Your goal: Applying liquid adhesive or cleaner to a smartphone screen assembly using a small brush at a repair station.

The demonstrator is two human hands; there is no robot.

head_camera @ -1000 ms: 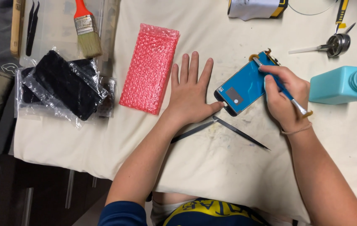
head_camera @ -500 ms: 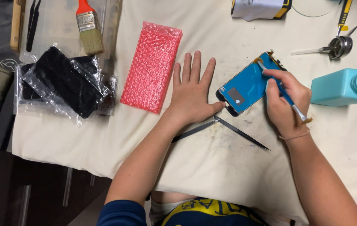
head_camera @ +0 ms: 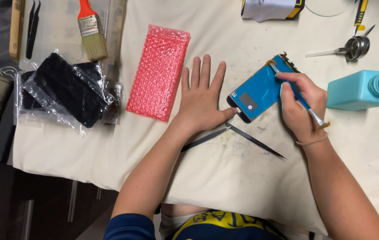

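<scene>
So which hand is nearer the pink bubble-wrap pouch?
Left. The left hand lies flat just beside the pouch; the right hand is farther off, past the blue phone screen.

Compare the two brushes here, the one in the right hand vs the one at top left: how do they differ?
The small brush is thin, blue-handled and pen-like; the paintbrush is broad, with an orange handle and pale bristles. The small brush is gripped in the right hand, tip on the blue phone panel; the paintbrush lies unheld, far from both hands. Both have a metal ferrule.
</scene>
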